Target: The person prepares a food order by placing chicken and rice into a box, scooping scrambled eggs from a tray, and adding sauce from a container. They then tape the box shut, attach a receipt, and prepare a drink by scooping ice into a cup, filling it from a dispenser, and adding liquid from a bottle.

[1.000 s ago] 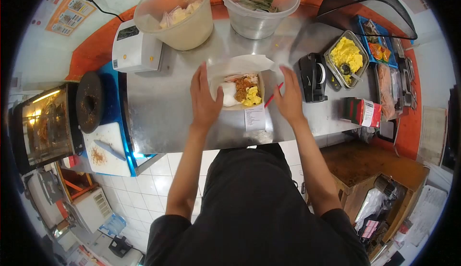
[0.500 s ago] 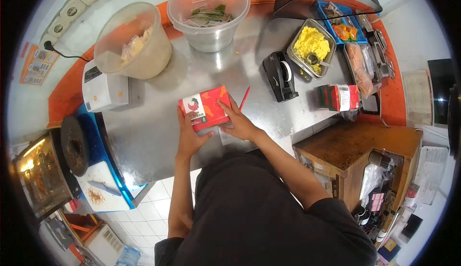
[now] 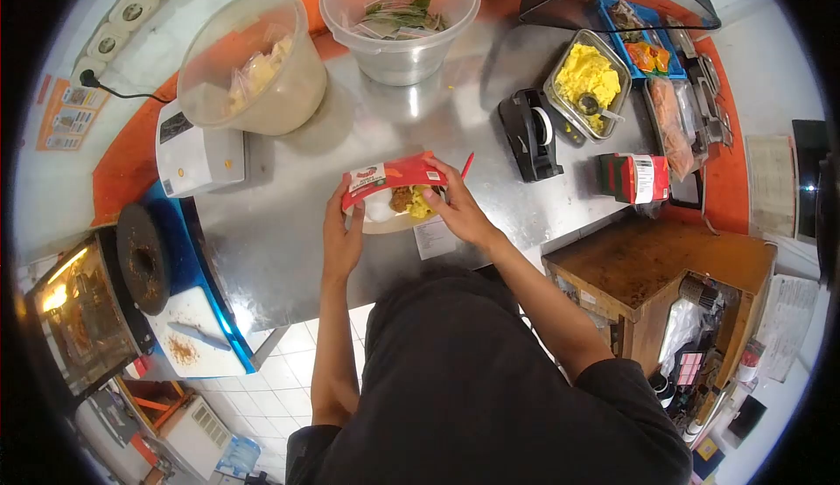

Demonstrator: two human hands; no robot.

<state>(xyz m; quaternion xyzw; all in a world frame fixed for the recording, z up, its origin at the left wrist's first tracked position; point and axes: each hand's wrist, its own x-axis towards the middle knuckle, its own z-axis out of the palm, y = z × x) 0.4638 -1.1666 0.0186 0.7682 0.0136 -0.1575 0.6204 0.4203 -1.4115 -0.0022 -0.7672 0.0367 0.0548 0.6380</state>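
Gripping the food box [image 3: 391, 196] from both sides on the counter [image 3: 289, 223], the left hand [image 3: 342, 233] clasps its left edge and the right hand [image 3: 457, 209] pinches the half-raised red lid. Two plastic tubs [image 3: 254, 65] stand behind, one tape dispenser [image 3: 532, 133] to the right.

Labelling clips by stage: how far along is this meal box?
Done: the food box already holds rice and toppings. In hand: the left hand and right hand hold its red lid partly raised, food showing underneath. Left: lid not flat; tape dispenser sits untouched, off to the right.
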